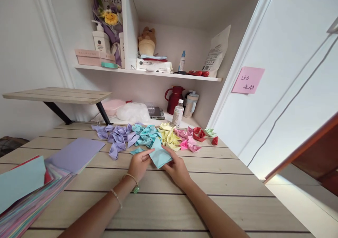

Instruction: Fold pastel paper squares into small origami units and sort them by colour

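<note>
A light blue sheet of folded paper (160, 156) is held up between my two hands, just above the table. My left hand (139, 164) pinches its left edge with thumb and finger. On the other side, my right hand (177, 167) grips the right edge, thumb on top. Right behind the paper lie folded paper boats in colour groups: purple boats (118, 136), blue boats (148, 135), yellow boats (169, 136), pink boats (188, 137), red boats (199, 134) and a pale green boat (210, 132).
Stacked coloured paper (39, 202) with a purple sheet (76, 154) covers the table's left side. A small raised stand (58, 94) is at the back left. Behind the boats are a clear bottle (177, 114), a red jug (175, 100) and a shelf (150, 74).
</note>
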Action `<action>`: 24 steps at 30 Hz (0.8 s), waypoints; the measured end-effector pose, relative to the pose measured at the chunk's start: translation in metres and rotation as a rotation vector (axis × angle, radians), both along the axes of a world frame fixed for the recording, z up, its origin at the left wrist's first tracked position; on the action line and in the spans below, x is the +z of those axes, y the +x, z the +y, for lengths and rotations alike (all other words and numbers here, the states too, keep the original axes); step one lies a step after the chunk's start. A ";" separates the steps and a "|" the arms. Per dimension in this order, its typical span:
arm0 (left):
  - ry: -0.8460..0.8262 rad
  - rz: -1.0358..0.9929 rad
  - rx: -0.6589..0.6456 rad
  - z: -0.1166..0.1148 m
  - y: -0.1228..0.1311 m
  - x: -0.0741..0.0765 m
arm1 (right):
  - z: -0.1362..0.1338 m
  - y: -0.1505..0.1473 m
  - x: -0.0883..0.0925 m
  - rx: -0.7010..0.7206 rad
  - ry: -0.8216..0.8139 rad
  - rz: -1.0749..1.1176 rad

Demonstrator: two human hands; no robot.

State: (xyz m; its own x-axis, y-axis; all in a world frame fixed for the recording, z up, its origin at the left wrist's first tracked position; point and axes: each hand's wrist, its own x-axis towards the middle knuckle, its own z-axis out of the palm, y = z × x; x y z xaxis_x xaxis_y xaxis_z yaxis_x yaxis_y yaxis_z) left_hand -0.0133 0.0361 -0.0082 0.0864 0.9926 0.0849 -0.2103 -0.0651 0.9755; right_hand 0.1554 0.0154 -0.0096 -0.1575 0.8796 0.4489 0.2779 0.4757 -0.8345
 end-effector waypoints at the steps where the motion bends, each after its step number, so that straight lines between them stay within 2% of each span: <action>1: -0.009 -0.007 0.004 0.000 0.000 0.000 | 0.000 0.000 0.000 0.014 0.022 -0.035; 4: -0.017 -0.057 0.037 0.002 0.001 0.000 | 0.001 0.001 0.000 0.003 0.023 -0.042; 9: -0.049 -0.122 0.012 -0.002 0.001 0.007 | 0.001 0.001 0.003 0.005 -0.117 0.086; 15: -0.059 0.019 -0.066 -0.007 0.001 0.010 | 0.005 0.005 0.005 -0.101 -0.248 0.345; 20: -0.013 0.038 0.004 -0.003 0.000 0.005 | 0.004 0.004 0.006 -0.015 -0.309 0.516; 24: 0.019 0.020 -0.047 -0.004 0.001 0.006 | 0.001 0.003 0.008 0.101 -0.382 0.399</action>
